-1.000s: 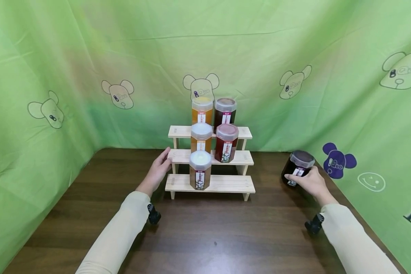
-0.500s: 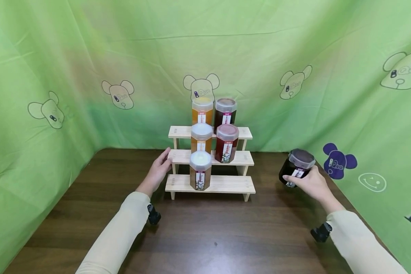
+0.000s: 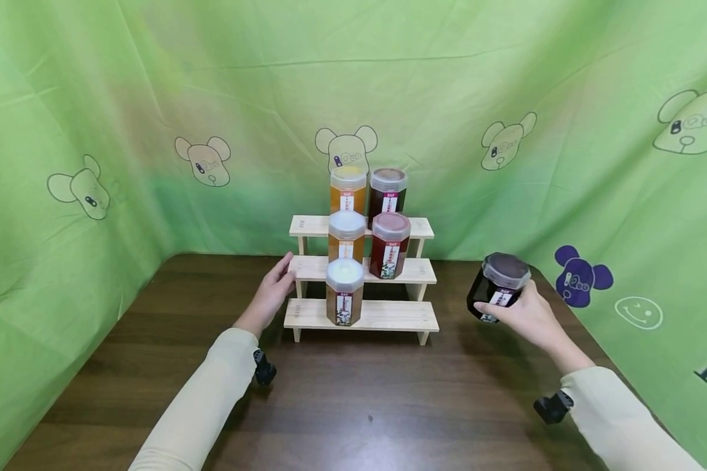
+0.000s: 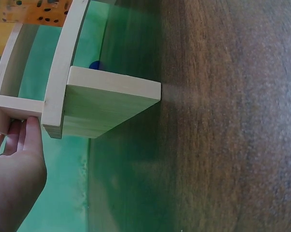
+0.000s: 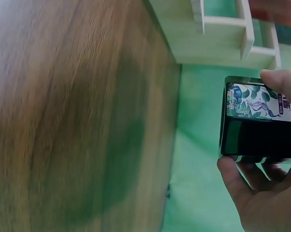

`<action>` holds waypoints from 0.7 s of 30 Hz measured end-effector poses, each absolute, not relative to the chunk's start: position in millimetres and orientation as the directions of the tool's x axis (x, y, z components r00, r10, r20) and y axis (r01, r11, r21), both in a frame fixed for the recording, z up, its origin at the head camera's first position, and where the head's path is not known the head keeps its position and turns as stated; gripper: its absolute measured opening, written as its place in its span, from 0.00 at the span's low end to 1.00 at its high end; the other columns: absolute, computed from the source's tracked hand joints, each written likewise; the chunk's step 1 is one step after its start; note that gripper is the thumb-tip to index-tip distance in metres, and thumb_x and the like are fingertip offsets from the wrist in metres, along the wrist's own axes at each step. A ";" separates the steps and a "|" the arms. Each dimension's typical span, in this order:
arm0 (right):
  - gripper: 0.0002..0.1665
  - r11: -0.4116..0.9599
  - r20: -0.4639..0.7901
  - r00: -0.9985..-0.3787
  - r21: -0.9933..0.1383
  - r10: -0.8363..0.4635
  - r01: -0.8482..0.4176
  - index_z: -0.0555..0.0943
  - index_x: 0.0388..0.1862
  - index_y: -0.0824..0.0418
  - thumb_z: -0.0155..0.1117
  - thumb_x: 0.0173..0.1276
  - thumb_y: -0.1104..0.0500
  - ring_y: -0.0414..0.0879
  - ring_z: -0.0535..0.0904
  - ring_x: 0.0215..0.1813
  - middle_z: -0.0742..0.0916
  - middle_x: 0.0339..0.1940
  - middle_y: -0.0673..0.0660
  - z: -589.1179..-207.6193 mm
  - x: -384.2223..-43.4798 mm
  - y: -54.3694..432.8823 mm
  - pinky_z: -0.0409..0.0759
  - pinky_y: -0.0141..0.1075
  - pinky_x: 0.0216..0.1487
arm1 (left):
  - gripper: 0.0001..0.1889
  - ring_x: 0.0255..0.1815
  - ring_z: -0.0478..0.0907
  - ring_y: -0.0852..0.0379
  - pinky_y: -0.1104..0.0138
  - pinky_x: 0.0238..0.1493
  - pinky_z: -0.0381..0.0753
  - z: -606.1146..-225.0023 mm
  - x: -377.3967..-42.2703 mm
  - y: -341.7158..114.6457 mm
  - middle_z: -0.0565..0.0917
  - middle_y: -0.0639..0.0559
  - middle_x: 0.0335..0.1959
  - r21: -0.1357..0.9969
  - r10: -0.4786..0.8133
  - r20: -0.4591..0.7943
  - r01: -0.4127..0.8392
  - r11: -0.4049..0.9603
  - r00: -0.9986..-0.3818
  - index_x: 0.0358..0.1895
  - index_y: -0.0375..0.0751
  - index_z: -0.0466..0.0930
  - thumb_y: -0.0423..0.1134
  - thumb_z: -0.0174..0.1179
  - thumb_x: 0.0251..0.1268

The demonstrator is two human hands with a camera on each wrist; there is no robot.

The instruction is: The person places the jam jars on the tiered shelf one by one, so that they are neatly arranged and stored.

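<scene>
My right hand (image 3: 530, 315) grips a dark hexagonal jar (image 5: 256, 137) with a translucent lid, thumb across its label. The jar is tilted slightly and raised off the table at the right. At the left end of the middle step of a three-tier wooden display stand (image 3: 406, 315), my left hand (image 3: 271, 294) holds the edge between thumb and fingers; its fingertips are partly hidden. On the stand are an orange jar (image 3: 338, 203) and a dark jar (image 3: 377, 201) on top, an amber jar (image 3: 334, 247) and a red jar (image 3: 379, 255) mid-tier, and a brown jar (image 3: 332, 307) on the lowest step.
The stand rests on a dark brown wooden table (image 3: 353, 405). Green printed cloth (image 3: 259, 98) hangs behind it and along both sides, with the right side close to the right hand. Each wrist wears a small black camera.
My right hand has lifted the dark jar from the table and carried it a little leftward, toward the stand. The left hand and the jars on the stand stay where they were.
</scene>
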State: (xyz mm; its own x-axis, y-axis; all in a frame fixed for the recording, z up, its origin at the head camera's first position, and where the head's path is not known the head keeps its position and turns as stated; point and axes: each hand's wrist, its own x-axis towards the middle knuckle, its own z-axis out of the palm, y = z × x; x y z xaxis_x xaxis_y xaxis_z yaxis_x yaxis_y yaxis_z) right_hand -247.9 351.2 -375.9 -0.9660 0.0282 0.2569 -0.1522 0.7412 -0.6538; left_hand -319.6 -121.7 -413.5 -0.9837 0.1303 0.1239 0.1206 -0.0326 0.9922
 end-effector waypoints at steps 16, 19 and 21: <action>0.56 0.700 0.263 -0.964 -0.680 -0.041 -0.215 0.58 0.74 0.62 0.79 0.57 0.44 0.67 0.75 0.59 0.80 0.56 0.70 -374.2 -239.6 305.1 0.73 0.61 0.58 | 0.29 0.77 0.55 0.46 0.54 0.74 0.62 -412.8 -319.5 -122.1 0.52 0.40 0.80 0.992 0.132 0.126 0.124 -0.022 -0.983 0.81 0.38 0.48 0.33 0.42 0.82; 0.56 0.694 0.261 -0.964 -0.684 -0.054 -0.224 0.58 0.74 0.62 0.79 0.56 0.43 0.66 0.75 0.60 0.80 0.57 0.69 -374.8 -240.2 295.9 0.73 0.60 0.58 | 0.29 0.77 0.55 0.46 0.54 0.73 0.62 -412.6 -319.3 -121.9 0.52 0.40 0.80 0.992 0.135 0.125 0.124 -0.018 -0.983 0.81 0.39 0.48 0.34 0.42 0.82; 0.56 0.688 0.263 -0.963 -0.688 -0.061 -0.231 0.58 0.74 0.62 0.80 0.56 0.43 0.66 0.75 0.60 0.80 0.57 0.68 -375.4 -241.3 289.9 0.73 0.59 0.58 | 0.29 0.77 0.55 0.45 0.53 0.74 0.61 -413.0 -319.1 -121.5 0.52 0.39 0.80 0.992 0.137 0.128 0.127 -0.021 -0.982 0.81 0.38 0.48 0.34 0.42 0.82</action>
State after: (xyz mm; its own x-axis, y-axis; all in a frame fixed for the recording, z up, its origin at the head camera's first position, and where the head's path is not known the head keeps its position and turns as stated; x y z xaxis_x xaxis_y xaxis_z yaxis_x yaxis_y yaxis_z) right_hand -241.3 289.9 -375.4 -0.9630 -0.0607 0.2627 -0.2310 0.6882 -0.6878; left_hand -319.1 -121.5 -413.0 -0.9822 0.1370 0.1283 0.1266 -0.0205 0.9917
